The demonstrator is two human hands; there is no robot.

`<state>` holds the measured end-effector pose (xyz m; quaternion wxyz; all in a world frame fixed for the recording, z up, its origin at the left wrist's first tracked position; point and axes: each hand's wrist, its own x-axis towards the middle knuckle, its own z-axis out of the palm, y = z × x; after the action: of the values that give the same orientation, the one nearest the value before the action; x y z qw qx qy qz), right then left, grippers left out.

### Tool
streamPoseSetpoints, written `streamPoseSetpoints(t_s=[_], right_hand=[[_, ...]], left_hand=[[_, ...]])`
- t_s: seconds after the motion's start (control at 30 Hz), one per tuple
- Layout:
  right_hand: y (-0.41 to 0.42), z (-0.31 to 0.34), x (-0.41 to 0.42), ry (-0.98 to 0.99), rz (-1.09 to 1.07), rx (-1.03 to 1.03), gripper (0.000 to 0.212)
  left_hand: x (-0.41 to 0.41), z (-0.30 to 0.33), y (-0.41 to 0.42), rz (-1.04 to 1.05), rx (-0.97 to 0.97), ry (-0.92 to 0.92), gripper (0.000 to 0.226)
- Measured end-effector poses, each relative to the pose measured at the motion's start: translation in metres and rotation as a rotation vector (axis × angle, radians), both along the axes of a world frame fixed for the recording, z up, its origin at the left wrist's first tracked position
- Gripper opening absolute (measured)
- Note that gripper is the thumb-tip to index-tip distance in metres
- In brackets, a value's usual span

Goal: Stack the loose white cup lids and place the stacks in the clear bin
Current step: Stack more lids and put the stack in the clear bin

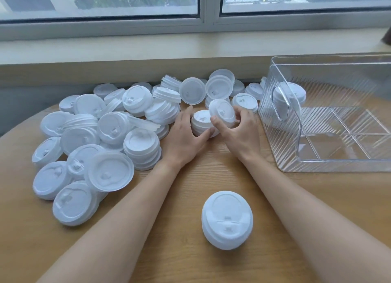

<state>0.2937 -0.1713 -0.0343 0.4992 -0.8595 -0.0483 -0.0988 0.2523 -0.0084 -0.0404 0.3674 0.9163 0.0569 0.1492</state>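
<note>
A big pile of loose white cup lids [101,138] covers the left and far side of the wooden table. My left hand [186,138] grips a short stack of lids [202,123] standing on the table in the middle. My right hand [239,128] pinches a single tilted lid [222,112] just above that stack. A separate short stack [227,220] stands near me between my forearms. The clear bin [330,168] stands at the right with its dividers showing; a stack of lids [289,98] is visible at its far left end.
The wooden table [211,176] shows bare wood between the pile and the bin. A window sill [148,49] and window run along the far side, right behind the pile. The bin's handle [281,104] faces my right hand.
</note>
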Motion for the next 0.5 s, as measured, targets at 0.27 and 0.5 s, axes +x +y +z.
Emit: streamPoseSetpoints(t_s=[0.27, 0.5], right_hand=[[-0.031, 0.007, -0.048, 0.041, 0.027, 0.197, 0.065], [-0.059, 0.004, -0.115, 0.098, 0.183, 0.325, 0.072]], left_hand=[[-0.043, 0.002, -0.004, -0.035, -0.068, -0.045, 0.081], [-0.089, 0.0, -0.012, -0.021, -0.134, -0.063, 0.077]])
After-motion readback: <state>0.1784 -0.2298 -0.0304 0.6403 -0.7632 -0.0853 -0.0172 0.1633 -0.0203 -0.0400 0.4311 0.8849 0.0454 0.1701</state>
